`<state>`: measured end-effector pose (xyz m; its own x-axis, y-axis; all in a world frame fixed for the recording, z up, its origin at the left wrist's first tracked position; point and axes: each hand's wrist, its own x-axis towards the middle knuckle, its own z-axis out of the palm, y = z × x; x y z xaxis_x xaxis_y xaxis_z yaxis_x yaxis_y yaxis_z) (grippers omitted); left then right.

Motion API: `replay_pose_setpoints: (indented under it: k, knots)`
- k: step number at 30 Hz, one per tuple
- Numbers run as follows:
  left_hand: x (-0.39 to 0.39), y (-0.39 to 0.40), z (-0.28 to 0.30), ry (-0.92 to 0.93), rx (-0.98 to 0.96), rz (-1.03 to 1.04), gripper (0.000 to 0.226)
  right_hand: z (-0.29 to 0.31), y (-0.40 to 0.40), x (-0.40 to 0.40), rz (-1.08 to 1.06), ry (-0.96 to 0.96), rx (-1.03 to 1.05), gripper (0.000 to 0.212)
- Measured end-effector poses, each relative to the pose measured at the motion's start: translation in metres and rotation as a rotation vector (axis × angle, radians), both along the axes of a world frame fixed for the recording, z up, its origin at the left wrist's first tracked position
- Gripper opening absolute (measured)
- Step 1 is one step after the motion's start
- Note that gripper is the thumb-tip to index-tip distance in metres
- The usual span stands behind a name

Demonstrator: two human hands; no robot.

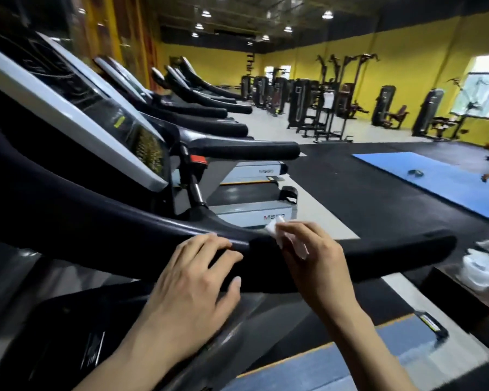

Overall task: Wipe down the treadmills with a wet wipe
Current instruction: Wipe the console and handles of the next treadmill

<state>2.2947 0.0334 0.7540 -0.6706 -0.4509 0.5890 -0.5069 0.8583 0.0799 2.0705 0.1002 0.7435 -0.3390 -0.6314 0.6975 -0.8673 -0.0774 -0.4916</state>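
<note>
The treadmill handrail [378,255] looks like soft, dull black foam, but where it bends toward the console [76,114] it turns into smooth, shiny black plastic. The wet wipe [277,231] is thin white cloth or paper. The blue mat [435,176] on the floor looks smooth and dull.
</note>
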Motion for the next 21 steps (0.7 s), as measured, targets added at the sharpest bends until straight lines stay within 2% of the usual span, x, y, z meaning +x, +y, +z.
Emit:
replay_pose_setpoints:
  k: [10,16,21]
  knots:
    - [-0.011,-0.014,0.022,0.029,-0.024,0.421,0.039,0.037,-0.102,-0.038,0.419,0.053,-0.003,0.02]
    - [-0.032,-0.019,0.045,0.032,-0.06,0.65,0.038,0.067,-0.149,-0.061,0.618,0.188,0.014,0.019]
    - [-0.033,-0.018,0.063,0.007,-0.099,0.791,0.038,0.075,-0.185,-0.058,0.802,0.226,0.005,0.02]
